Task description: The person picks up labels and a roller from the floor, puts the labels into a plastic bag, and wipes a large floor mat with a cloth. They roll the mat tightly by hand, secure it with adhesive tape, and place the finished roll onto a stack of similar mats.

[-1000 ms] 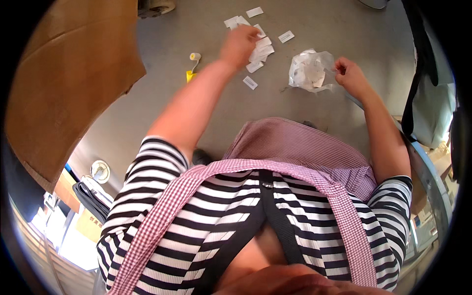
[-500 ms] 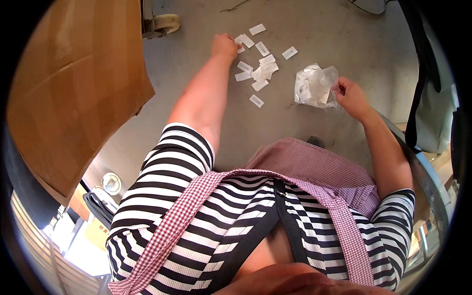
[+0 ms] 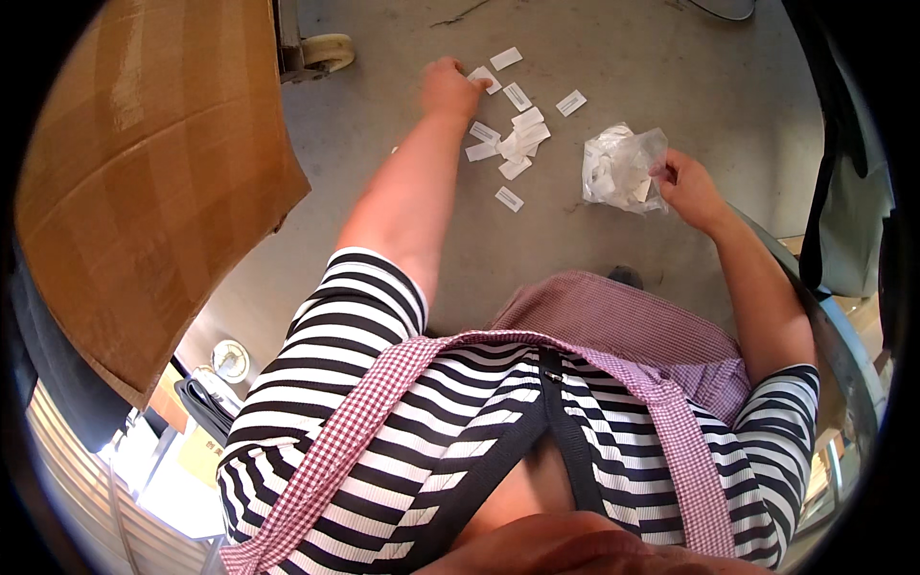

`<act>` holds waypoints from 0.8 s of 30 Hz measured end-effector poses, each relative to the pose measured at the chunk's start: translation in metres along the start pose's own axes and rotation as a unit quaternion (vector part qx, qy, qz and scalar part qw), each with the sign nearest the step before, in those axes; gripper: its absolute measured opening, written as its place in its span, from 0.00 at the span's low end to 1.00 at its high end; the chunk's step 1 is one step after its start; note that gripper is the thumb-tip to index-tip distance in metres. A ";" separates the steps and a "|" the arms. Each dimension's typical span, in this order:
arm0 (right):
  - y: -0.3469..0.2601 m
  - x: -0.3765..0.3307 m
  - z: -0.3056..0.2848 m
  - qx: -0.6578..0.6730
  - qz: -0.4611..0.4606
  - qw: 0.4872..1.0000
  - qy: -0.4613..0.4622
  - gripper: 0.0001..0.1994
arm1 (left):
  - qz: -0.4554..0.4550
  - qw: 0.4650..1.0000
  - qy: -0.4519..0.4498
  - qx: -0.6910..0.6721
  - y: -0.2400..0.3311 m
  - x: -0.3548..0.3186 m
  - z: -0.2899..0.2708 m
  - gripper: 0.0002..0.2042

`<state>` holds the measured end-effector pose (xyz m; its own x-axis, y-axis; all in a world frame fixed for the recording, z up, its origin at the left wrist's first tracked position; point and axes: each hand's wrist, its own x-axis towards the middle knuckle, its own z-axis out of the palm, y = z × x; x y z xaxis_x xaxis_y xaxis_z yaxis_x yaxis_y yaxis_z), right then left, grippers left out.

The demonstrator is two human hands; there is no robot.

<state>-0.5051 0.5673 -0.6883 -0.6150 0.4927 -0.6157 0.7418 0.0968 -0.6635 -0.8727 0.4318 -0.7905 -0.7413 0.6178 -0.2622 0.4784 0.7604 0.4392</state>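
Left hand (image 3: pixel 448 84): fingers pinching a white slip (image 3: pixel 482 77) on the grey floor (image 3: pixel 383 220) | right hand (image 3: pixel 688 184): grasping clear bag (image 3: pixel 621 168) beside scattered slips (image 3: pixel 508 144) | risk: loose bag mouth may spill, judged.

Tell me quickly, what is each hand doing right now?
Left hand: closed, fingers pinching a small white paper slip on the grey floor.
Right hand: closed, holding a crumpled clear plastic bag.

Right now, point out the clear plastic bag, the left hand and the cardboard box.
clear plastic bag (image 3: pixel 621 168), head view, crumpled middle.
left hand (image 3: pixel 448 88), head view, back of the hand.
cardboard box (image 3: pixel 144 172), head view, broad brown side.
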 end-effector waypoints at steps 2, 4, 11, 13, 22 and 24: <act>-0.004 0.000 -0.001 -0.005 0.014 1.000 -0.013 0.08 | -0.012 1.000 0.025 0.002 -0.004 0.005 0.015 0.21; -0.014 -0.003 -0.001 -0.032 0.043 0.998 -0.032 0.08 | -0.031 0.999 -0.030 -0.009 -0.009 0.011 0.024 0.20; -0.013 -0.004 -0.002 -0.016 0.034 0.999 -0.017 0.09 | -0.038 0.968 -0.132 -0.211 -0.012 0.012 0.022 0.13; -0.015 -0.003 0.001 -0.003 0.029 0.999 -0.014 0.10 | -0.027 0.944 -0.263 -0.198 -0.002 0.006 -0.004 0.14; -0.027 -0.004 -0.002 -0.027 -0.001 0.999 -0.032 0.08 | 0.122 0.939 -0.301 0.111 0.028 -0.068 0.019 0.24; -0.024 -0.006 0.001 -0.022 -0.010 0.999 -0.022 0.08 | 0.107 0.961 -0.231 0.109 0.034 -0.076 0.016 0.34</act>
<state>-0.5197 0.5612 -0.6691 -0.6408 0.4512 -0.6211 0.7392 0.1444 -0.6578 -0.7928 0.4140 -0.7692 -0.3519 0.7486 -0.5619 0.7212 0.5995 0.3470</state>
